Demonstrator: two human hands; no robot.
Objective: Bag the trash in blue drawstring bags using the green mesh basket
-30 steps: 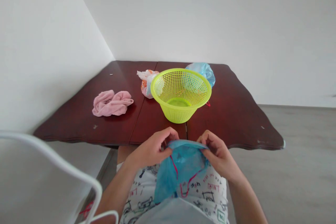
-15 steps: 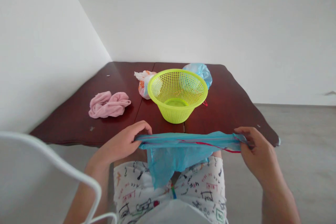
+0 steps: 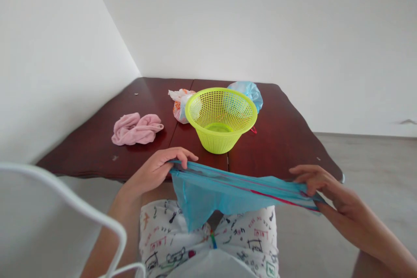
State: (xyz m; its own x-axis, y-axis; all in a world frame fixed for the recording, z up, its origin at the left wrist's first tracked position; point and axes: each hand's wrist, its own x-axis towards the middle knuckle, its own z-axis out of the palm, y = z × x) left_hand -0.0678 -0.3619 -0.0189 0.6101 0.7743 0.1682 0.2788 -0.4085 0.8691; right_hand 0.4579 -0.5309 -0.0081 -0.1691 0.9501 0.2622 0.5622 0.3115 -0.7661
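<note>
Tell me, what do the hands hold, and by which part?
The left hand and right hand hold a blue plastic drawstring bag by opposite ends of its top hem.

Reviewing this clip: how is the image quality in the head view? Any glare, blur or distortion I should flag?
In the head view, the light is soft and even, without hard shadows; the polished table has a mild sheen and faintly reflects the lime basket. Also in the head view, wide-angle distortion enlarges the near right hand, while the blue plastic bag shows no obvious motion blur.
</note>
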